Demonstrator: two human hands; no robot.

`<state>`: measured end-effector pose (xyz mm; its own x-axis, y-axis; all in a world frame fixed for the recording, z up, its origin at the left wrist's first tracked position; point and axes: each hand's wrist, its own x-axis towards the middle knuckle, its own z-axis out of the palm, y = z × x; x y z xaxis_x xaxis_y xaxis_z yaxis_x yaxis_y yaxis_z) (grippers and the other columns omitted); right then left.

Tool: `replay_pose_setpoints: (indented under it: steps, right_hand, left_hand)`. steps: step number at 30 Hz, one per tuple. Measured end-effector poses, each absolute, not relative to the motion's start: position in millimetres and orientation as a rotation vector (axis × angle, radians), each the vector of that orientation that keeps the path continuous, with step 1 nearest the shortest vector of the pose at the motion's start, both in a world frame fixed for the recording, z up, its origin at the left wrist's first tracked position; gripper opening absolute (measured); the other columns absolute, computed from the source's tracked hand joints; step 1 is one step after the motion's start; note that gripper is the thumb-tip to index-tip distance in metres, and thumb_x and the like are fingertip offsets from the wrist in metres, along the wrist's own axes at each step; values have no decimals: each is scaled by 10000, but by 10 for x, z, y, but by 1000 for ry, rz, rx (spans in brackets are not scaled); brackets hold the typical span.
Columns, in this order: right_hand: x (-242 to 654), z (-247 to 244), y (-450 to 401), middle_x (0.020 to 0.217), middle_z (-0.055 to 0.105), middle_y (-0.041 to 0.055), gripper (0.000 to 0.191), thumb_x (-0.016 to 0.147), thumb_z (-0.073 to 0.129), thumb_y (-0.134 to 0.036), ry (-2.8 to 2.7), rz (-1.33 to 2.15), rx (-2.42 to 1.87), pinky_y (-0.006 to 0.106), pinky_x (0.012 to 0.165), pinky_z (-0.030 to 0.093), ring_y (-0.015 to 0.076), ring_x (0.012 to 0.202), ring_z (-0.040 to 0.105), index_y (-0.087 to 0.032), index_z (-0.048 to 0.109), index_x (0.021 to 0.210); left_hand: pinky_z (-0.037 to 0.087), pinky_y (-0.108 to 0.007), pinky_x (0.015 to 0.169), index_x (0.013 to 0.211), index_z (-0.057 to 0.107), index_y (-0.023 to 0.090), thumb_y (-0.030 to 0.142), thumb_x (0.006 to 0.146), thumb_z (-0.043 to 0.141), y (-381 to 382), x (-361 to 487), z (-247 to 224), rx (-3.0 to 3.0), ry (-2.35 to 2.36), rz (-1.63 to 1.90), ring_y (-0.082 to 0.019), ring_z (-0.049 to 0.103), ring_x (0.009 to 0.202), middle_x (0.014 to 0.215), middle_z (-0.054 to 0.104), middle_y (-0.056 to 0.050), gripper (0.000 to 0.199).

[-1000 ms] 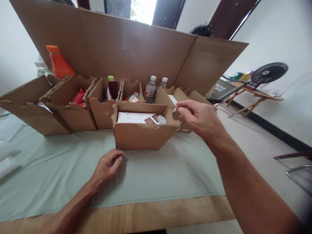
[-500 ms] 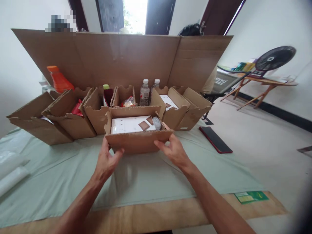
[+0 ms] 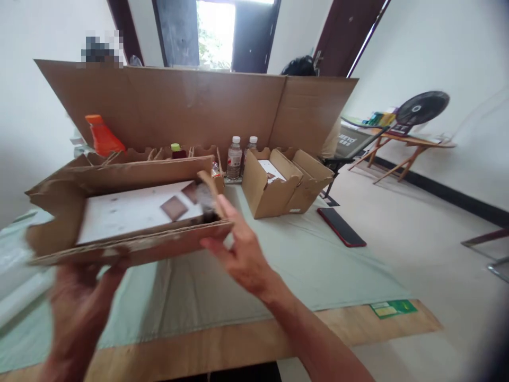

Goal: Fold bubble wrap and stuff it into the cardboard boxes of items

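Between my hands an open cardboard box [image 3: 159,249] is raised above the table, tilted toward me. A white package [image 3: 131,209] with brown diamond shapes lies inside it, and a grey, clear-looking item that I cannot name sits at its right end. My left hand [image 3: 79,297], blurred, grips the box from below at its left part; the fingertips are hidden. At the right end my right hand [image 3: 240,252] holds the box, thumb on the front wall and fingers round the side.
Behind stand two cardboard boxes [image 3: 254,193], two water bottles [image 3: 234,159] and an orange bottle [image 3: 104,137] before a cardboard screen [image 3: 199,106]. A dark phone-like slab [image 3: 341,225] lies on the green cloth [image 3: 302,265]. Two people's heads show beyond the screen. A fan [image 3: 423,109] stands right.
The held box has moved left and closer to me, off the row of boxes, and now blocks several of them. Both hands moved with it. The view has shifted slightly.
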<state>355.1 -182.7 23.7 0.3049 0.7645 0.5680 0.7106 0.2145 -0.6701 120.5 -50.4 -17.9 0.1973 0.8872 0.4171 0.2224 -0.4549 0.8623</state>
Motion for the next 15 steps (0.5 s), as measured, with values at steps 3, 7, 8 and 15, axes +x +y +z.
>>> replay_pose_setpoints:
  steps: [3, 7, 8, 15]
  right_hand:
    - [3746, 138, -2384, 1619, 450, 74, 681, 976, 629, -396, -1244, -54, -1681, 527, 1238, 374, 312, 1495, 420, -262, 392, 1600]
    - [3581, -307, -3049, 1574, 510, 46, 692, 979, 607, -390, -1127, -56, -1829, 538, 1144, 499, 352, 1431, 503, -346, 347, 1619]
    - [3466, -397, -3069, 1598, 479, 41, 717, 973, 620, -381, -1180, -18, -1814, 531, 1140, 506, 357, 1440, 491, -351, 328, 1627]
    - [3215, -422, -2398, 1580, 496, 101, 716, 974, 644, -340, -1195, 20, -1668, 536, 1181, 458, 317, 1436, 500, -294, 332, 1617]
  left_hand:
    - [530, -568, 1066, 1270, 585, 213, 533, 811, 711, -810, 1649, -285, 1795, 813, 1206, -357, 673, 1172, 1189, 723, -107, 574]
    - [579, -525, 1020, 1248, 637, 256, 491, 908, 621, -1238, 1386, -715, 1927, 957, 1013, -341, 688, 1130, 1139, 751, -108, 413]
    - [597, -537, 983, 1218, 648, 266, 496, 920, 609, -1261, 1201, -793, 1904, 1100, 1008, -346, 708, 1070, 1073, 765, -98, 379]
    - [597, -515, 1000, 1247, 639, 265, 520, 849, 706, -700, 1014, -625, 1746, 1124, 1075, -350, 705, 1135, 1087, 758, -64, 477]
